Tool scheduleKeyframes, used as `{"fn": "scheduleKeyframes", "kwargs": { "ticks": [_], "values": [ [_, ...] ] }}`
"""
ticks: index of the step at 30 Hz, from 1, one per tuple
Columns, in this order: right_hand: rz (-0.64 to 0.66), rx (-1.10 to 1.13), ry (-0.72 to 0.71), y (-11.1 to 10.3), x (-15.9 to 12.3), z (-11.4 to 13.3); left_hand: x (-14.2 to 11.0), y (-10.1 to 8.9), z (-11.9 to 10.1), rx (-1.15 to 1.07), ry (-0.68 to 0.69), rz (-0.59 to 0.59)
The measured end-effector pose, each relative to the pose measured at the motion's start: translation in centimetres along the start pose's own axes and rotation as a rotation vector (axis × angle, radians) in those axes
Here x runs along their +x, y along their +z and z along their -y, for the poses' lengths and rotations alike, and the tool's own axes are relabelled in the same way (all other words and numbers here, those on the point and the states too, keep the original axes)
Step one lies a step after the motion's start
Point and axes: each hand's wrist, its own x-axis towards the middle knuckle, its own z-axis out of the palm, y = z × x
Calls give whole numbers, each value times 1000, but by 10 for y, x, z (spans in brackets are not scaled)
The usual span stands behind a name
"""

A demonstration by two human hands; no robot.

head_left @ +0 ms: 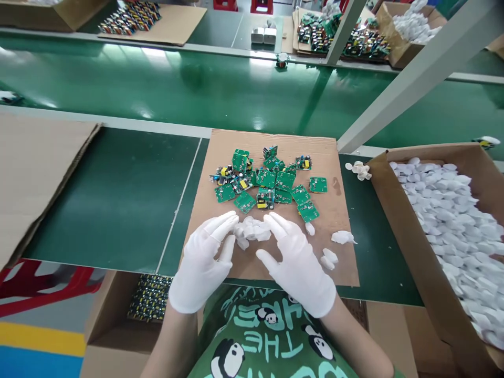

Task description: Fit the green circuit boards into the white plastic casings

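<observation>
Looks like the gathering step — my L hand (202, 262) & R hand (301, 262), cupped, thumbs spread off fingers, flank the white pcs (252, 231) on the cardboard's (250, 268) near half, PCBs (266, 178) nearer its middle. Next prob. needs closing in low — w/o nudging PCBs.

It cannot be told whether the fingertips of the left hand (202, 265) and right hand (301, 265) press on the heap of white pieces (251, 231). Green circuit boards (265, 178) overlap and partly cover one another; their markings are too small to read. The right edge cuts off the cardboard box (401, 241), the left edge a cardboard sheet (43, 168), the bottom edge the printed green shirt (275, 344).
</observation>
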Motion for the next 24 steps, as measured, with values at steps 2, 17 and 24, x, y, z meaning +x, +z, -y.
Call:
{"fn": "scheduleKeyframes", "kwargs": {
  "ticks": [2,17,24],
  "values": [
    [-12,-40,-48,8,10,7,-5,-3,6,27,-31,17],
    [-129,-14,-188,20,25,6,0,11,5,-21,79,58],
    [17,410,219,-2,21,1,4,9,1,-94,99,36]
  ]
}}
